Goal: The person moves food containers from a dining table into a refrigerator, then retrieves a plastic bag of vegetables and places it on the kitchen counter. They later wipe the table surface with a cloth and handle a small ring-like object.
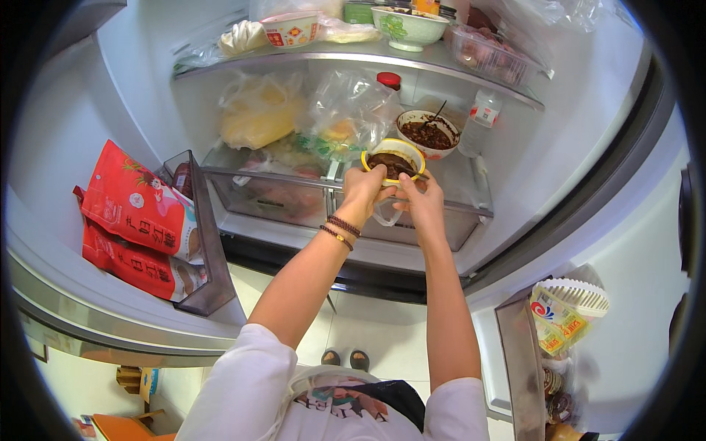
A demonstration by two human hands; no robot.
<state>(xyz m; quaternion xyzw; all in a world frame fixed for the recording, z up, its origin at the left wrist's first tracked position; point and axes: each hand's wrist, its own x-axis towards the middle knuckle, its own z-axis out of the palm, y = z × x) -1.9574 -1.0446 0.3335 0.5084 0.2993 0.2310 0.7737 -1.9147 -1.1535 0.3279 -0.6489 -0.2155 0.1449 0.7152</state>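
A small yellow-rimmed bowl (394,146) of dark brown sauce is held at the front of an open fridge's lower shelf. My left hand (362,189) grips its near left side, with the thumb over the rim. On the right side, my right hand (422,199) supports the bowl, its fingers by the dark handle of a utensil (415,174) that rests in the sauce. Just behind stands a larger white bowl (405,117) with chunky dark sauce and a black-handled spoon (437,113). The undersides of the fingers and the base of the small bowl are mostly hidden.
Clear plastic bags of food (262,113) and a water bottle (481,124) crowd the shelf above transparent drawers (265,201). More bowls (411,30) line the upper shelf (353,57). Door bins hold red pouches (138,201) at left and yellow packets (560,322) at right.
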